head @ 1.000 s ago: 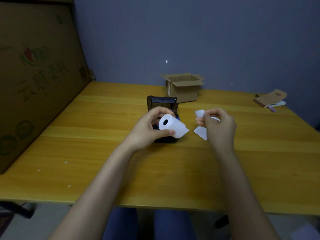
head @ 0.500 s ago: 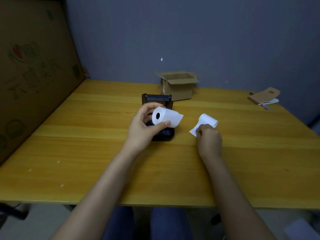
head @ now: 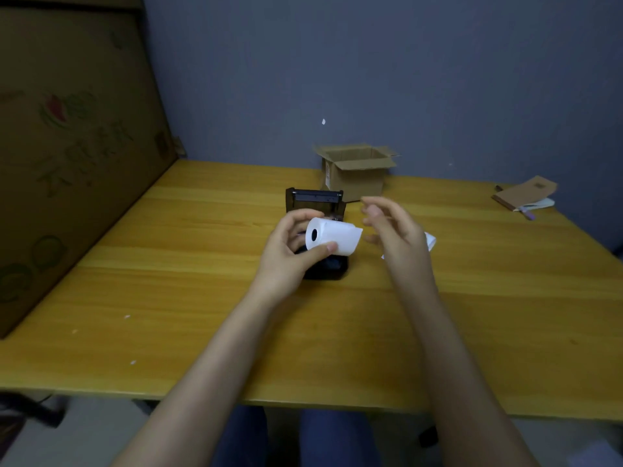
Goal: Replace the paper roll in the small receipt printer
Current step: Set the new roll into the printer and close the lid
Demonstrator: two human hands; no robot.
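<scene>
Two hands before printer

head cam | looks forward-down | close over table | single view

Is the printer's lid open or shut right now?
Open. The lid of the printer stands tilted up behind the body, and the left hand holds the paper roll above the opening.
</scene>
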